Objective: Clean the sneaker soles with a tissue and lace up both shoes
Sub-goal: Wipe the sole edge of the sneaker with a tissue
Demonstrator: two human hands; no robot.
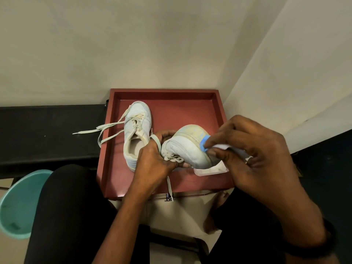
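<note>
Left of the grip, 1 sneaker (136, 130) rests upright on the red tray (163, 91), its loose laces trailing over the rim. The left hand (154, 159) curls round the other sneaker (186, 147) at its laced throat, tilting the sole up and rightward. Just under that shoe sits a clear tub (209, 171). Right of the hold, a white tissue (224, 146) meets the sole edge beside a blue patch (204, 141), pinched by the right hand (253, 149). To wipe well, I judge the left hold needs firmness, with short pressed strokes along the rim and a fresh tissue fold once soiled.
</note>
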